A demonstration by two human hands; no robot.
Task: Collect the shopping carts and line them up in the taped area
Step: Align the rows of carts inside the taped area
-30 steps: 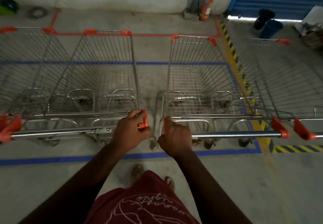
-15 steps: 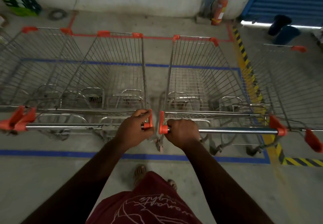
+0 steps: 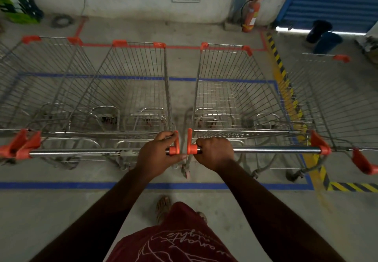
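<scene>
Grey concrete floor (image 3: 61, 210) carries blue tape (image 3: 61, 185), with red tape (image 3: 184, 47) nearer the wall and an extinguisher (image 3: 251, 14) beyond. The left hand (image 3: 156, 155) grasps the left cart (image 3: 131, 89) handle; the right hand (image 3: 214, 152) grasps the right cart (image 3: 235, 94) handle. Both baskets sit ahead of the hands, inside the blue tape, side by side.

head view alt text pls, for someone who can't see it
Left hand and right hand each grip a cart handle, two carts side by side inside blue tape. More carts flank them.
</scene>
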